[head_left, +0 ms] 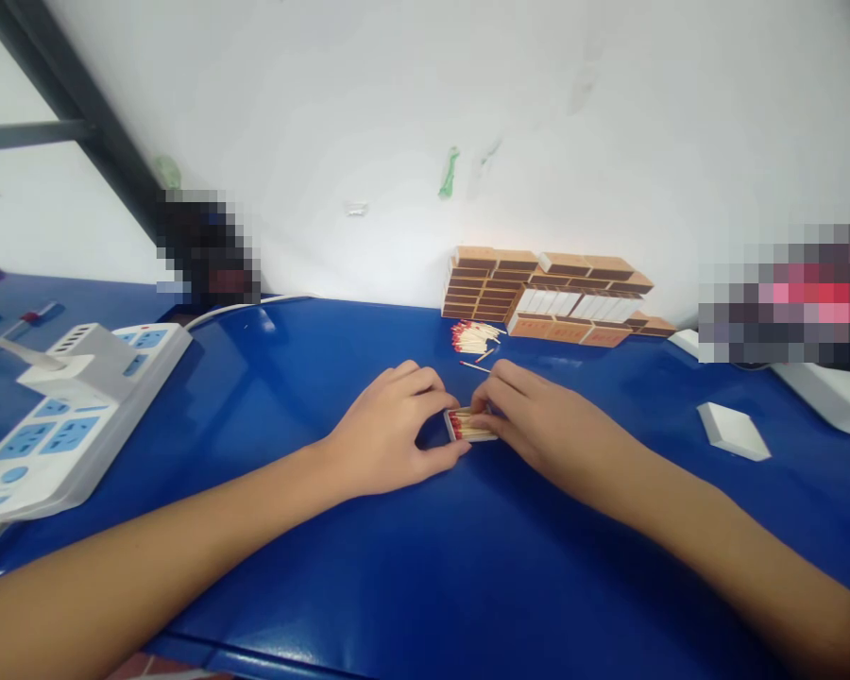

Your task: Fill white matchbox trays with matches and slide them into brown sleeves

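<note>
A small matchbox tray (450,427) lies on the blue table, with red-tipped matches (462,422) in it. My left hand (397,425) holds the tray's left end between thumb and fingers. Over the tray's right part, the fingers of my right hand (520,411) are pinched together on the matches and hide that end. Behind my hands is a loose pile of matches (473,336), and a few single matches (476,366) lie just in front of it.
Matchboxes (538,283) are stacked against the white wall, some with their white ends showing. A white box (734,431) lies at right. A power strip (77,416) with a plugged-in adapter stands at left, its white cable (247,302) running along the back.
</note>
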`<state>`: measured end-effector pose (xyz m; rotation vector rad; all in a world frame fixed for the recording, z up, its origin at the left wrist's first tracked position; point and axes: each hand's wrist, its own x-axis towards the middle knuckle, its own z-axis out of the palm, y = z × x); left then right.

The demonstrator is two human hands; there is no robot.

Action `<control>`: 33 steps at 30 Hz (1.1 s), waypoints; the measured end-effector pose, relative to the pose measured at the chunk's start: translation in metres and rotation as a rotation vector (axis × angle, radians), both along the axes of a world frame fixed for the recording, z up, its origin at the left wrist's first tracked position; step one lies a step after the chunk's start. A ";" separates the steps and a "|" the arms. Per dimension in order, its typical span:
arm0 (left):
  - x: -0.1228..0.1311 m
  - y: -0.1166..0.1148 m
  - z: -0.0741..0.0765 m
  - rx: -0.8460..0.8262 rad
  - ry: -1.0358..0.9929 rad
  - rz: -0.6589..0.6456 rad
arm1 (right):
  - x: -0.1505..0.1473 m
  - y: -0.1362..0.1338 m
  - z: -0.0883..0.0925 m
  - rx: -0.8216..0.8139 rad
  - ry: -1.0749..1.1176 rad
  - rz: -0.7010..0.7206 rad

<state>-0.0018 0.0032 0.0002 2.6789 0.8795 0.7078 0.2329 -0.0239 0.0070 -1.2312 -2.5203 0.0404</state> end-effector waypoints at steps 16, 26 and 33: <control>0.000 0.000 0.001 -0.004 0.006 -0.014 | 0.005 -0.005 0.004 -0.046 0.049 0.035; -0.001 -0.001 0.002 -0.002 0.008 -0.012 | 0.004 -0.008 0.009 -0.029 0.095 0.071; 0.000 -0.001 0.000 0.002 -0.001 -0.010 | 0.020 0.022 -0.003 0.077 0.251 -0.211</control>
